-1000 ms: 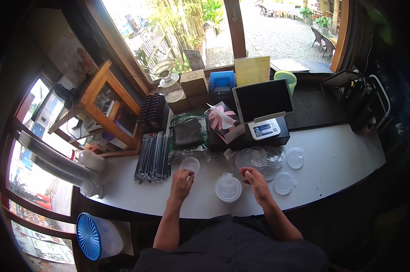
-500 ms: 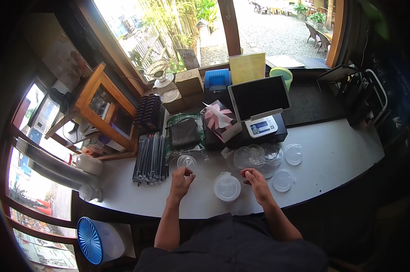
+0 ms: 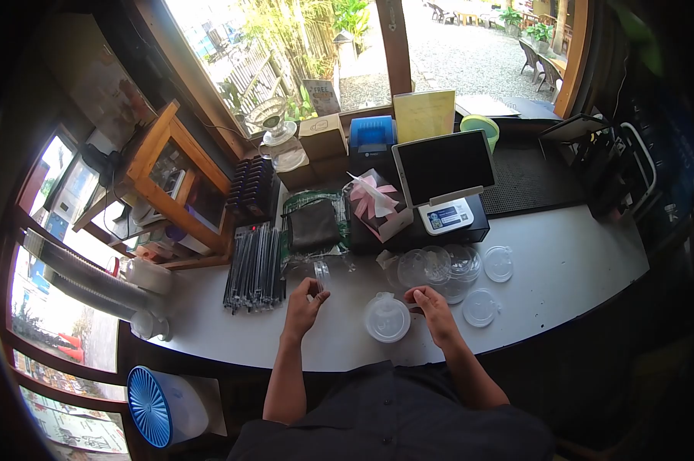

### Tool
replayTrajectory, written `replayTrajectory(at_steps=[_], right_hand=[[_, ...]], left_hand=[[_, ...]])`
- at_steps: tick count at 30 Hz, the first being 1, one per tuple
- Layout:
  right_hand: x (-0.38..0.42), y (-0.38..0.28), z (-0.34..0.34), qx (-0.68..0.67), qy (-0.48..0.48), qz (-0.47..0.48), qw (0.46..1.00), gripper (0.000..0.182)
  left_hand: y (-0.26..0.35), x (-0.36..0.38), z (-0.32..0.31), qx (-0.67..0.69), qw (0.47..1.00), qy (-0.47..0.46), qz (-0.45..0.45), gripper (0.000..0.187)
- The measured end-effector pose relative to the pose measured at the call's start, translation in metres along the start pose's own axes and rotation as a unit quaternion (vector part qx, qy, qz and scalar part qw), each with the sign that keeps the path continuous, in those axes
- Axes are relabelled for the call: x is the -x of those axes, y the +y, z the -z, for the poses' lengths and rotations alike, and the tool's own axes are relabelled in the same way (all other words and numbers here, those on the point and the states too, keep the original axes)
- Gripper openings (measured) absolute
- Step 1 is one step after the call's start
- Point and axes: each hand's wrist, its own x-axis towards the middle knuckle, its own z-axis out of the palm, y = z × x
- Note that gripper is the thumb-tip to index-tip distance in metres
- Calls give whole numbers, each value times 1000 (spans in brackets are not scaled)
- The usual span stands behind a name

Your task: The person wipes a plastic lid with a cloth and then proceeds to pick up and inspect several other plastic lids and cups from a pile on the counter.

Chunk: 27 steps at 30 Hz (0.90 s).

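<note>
My left hand is closed on the rim of a clear plastic lid, which stands tilted almost edge-on above the counter. A round translucent lid with a tab, perhaps the top of a stack, lies flat between my hands. Close to its right edge, the fingers of my right hand are pressed together; whatever they pinch, if anything, is hidden. Beyond it several clear lids overlap in a row. Two more lie apart on the right, a farther lid and a nearer lid.
Wrapped black straws lie left of a dark plastic-wrapped pack. Behind the lids stand a tissue box and a tablet screen. A black mat covers the back right. Below the counter's left edge is a blue-lidded container.
The lid in my left hand has turned from facing up to nearly edge-on. My right hand has shifted only slightly, its fingertips now nearer the middle lid's edge.
</note>
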Motion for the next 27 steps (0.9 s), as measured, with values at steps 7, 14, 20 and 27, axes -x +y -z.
replayTrajectory(at_steps=[7, 14, 20, 27], right_hand=[[-3, 8, 1, -5, -2, -12, 1000, 24], [-4, 11, 3, -13, 6, -10, 1000, 23], [-3, 10, 0, -21, 5, -17, 1000, 22], [-2, 7, 2, -31, 5, -12, 999, 20]], left_hand=[[-6, -7, -3, 95, 994, 61, 10, 20], [-10, -11, -2, 151, 987, 42, 35, 9], [-6, -10, -1, 73, 997, 24, 8, 18], [6, -14, 6, 49, 996, 72, -15, 26]])
